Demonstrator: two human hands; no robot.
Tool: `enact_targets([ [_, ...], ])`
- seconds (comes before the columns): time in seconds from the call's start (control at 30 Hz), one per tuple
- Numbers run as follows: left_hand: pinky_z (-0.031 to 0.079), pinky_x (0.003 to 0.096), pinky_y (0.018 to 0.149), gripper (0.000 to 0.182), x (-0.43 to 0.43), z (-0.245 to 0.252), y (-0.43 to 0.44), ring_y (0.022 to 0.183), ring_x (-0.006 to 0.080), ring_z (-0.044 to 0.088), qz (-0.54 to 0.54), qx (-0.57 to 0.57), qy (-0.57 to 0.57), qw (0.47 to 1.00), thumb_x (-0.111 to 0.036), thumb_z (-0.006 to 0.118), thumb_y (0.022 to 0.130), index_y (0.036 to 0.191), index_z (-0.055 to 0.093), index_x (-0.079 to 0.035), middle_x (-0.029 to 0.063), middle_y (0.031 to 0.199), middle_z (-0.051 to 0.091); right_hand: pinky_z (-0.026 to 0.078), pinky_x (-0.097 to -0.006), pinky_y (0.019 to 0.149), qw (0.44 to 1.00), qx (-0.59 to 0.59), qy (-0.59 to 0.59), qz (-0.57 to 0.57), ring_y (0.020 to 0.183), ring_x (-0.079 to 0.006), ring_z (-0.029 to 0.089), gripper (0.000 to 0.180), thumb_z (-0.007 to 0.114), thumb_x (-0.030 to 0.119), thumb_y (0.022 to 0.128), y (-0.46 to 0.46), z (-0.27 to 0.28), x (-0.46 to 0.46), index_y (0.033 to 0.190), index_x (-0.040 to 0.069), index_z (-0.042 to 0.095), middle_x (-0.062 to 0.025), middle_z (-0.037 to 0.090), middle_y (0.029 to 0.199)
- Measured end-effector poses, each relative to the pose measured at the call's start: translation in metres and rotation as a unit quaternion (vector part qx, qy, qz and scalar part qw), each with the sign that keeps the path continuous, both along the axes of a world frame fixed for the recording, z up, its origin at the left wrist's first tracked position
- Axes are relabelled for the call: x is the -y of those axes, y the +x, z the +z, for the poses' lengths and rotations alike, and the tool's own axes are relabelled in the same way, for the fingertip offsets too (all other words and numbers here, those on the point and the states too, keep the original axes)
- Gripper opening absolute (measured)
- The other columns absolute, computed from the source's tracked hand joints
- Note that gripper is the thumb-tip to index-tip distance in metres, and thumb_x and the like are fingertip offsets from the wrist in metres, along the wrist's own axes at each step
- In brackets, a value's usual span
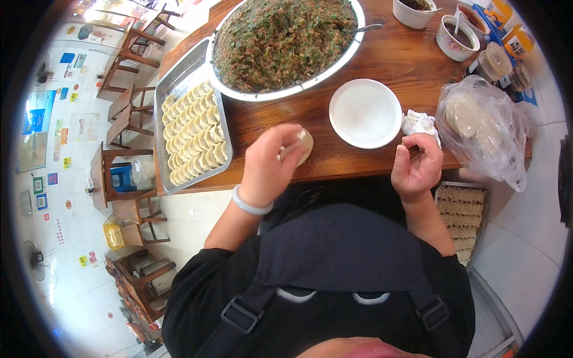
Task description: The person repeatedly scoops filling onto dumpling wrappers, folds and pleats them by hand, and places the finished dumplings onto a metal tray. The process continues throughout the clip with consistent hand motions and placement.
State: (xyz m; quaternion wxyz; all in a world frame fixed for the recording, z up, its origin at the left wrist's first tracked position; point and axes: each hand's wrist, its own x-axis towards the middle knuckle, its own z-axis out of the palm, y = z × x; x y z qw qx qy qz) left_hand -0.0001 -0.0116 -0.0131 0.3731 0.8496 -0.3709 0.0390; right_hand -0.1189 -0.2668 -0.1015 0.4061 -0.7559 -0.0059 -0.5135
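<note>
My left hand (pixel 274 151), with a pale bangle at its wrist, is at a stack of round dough wrappers (pixel 306 146) on the wooden table; blur hides whether its fingers hold one. My right hand (pixel 418 165) is raised at the table's front edge, fingers curled, with nothing visible in it. A white plate (pixel 365 113) lies between and beyond the hands. Next to the right hand is a crumpled white tissue (pixel 420 122). Rows of folded dumplings (pixel 197 134) fill much of a metal tray (pixel 228 154) at the left. A large bowl's white rim (pixel 286 93) surrounds green-flecked minced filling (pixel 282 44) with a spoon in it.
A plastic bag of wrappers (pixel 474 121) rests at the table's right end. Behind it stand lidded jars (pixel 492 60), a flowered bowl of dark sauce (pixel 457 39) and a white bowl (pixel 412 15). Another dumpling tray (pixel 461 219) sits lower right. Wooden stools and tables stand left.
</note>
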Motion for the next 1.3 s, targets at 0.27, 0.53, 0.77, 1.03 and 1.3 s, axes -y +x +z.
enact_targets([
  [0.27, 0.056, 0.0359, 0.073, 0.03, -0.027, 0.013, -0.003, 0.082, 0.0312, 0.069, 0.018, 0.038, -0.058, 0.997, 0.004, 0.078, 0.082, 0.111, 0.072, -0.002, 0.0149, 0.093, 0.069, 0.052, -0.03, 0.083, 0.999, -0.022, 0.039, 0.03, 0.089, -0.018, 0.059, 0.031, 0.069, -0.001, 0.094, 0.005, 0.03, -0.006, 0.12, -0.004, 0.053, -0.0133, 0.062, 0.104],
  [0.53, 0.054, 0.0299, 0.097, 0.034, -0.044, -0.005, 0.005, 0.107, 0.0148, 0.068, 0.007, -0.428, -0.385, 0.818, 0.003, 0.07, 0.095, 0.128, 0.061, 0.002, 0.0084, 0.117, 0.071, 0.046, -0.0444, 0.094, 0.937, -0.192, -0.285, 0.06, 0.108, -0.0323, 0.062, 0.045, 0.085, 0.029, 0.081, 0.093, 0.126, -0.02, 0.119, 0.009, 0.071, -0.0122, 0.065, 0.117],
  [0.77, 0.059, 0.0351, 0.095, 0.045, -0.051, -0.006, 0.023, 0.107, 0.0213, 0.072, -0.039, -0.584, -0.481, 0.653, 0.007, 0.077, 0.088, 0.128, 0.06, 0.0, 0.0138, 0.117, 0.072, 0.049, -0.0423, 0.091, 0.927, -0.184, -0.297, 0.134, 0.099, -0.0284, 0.065, 0.014, 0.075, 0.012, 0.092, 0.134, 0.137, -0.034, 0.104, 0.006, 0.074, -0.0089, 0.072, 0.098],
  [1.03, 0.057, 0.0296, 0.092, 0.043, -0.041, 0.001, 0.027, 0.106, 0.0151, 0.069, -0.121, -0.39, -0.336, 0.849, 0.005, 0.08, 0.086, 0.125, 0.062, -0.001, 0.009, 0.112, 0.071, 0.052, -0.0406, 0.085, 0.945, -0.148, -0.29, 0.031, 0.093, -0.0295, 0.067, 0.009, 0.074, 0.003, 0.09, 0.116, 0.169, 0.012, 0.098, 0.007, 0.075, -0.0086, 0.075, 0.094],
  [1.3, 0.059, 0.0348, 0.085, 0.036, -0.06, 0.0, 0.022, 0.094, 0.0235, 0.073, -0.014, -0.395, -0.328, 0.858, 0.007, 0.08, 0.082, 0.115, 0.068, 0.001, 0.0119, 0.101, 0.073, 0.055, -0.0367, 0.082, 0.931, -0.2, -0.297, 0.072, 0.091, -0.029, 0.068, 0.006, 0.069, 0.0, 0.094, 0.109, 0.154, 0.011, 0.098, 0.002, 0.073, -0.0111, 0.074, 0.094],
])
